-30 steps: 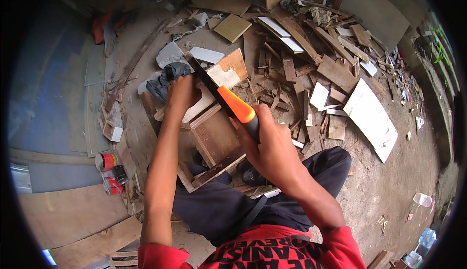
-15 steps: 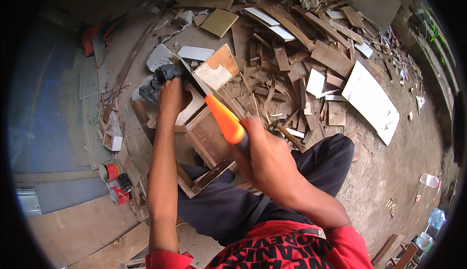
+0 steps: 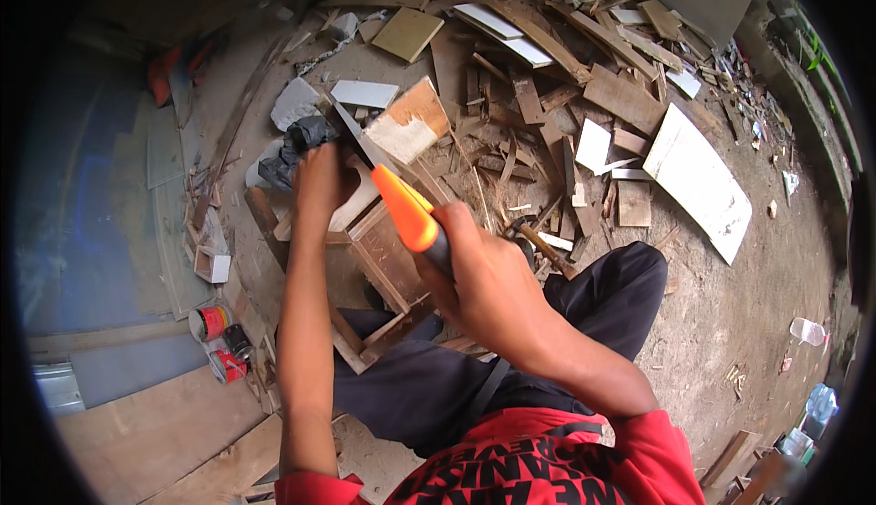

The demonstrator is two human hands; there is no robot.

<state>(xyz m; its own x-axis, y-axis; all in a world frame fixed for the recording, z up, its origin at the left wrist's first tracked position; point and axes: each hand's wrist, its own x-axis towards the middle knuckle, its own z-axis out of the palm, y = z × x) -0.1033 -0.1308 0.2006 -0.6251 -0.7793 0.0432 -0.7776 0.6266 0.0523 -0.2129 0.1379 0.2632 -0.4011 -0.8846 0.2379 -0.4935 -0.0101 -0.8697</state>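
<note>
My right hand (image 3: 493, 286) is wrapped round the orange-and-dark handle of a hand saw (image 3: 403, 208). Its blade slants away to the far left, past the fingers of my left hand. My left hand (image 3: 319, 179) is curled, knuckles up, beside a crumpled black plastic bag (image 3: 306, 137) and close to a pale board (image 3: 358, 204). What its fingers grip is hidden. Below the saw, a wooden box frame (image 3: 383, 254) rests against my legs. Just beyond the blade stands a brown panel with a pale peeled patch (image 3: 415, 122).
Broken planks (image 3: 620, 104) and white panels (image 3: 698, 186) are heaped at the far right. A hammer (image 3: 547, 248) lies by my right knee. Red cans (image 3: 214, 324) stand at the left. Clear plastic bottles (image 3: 819, 405) lie at the lower right.
The saw and my right hand have shifted slightly forward and to the left. My left hand stays in nearly the same place by the black bag.
</note>
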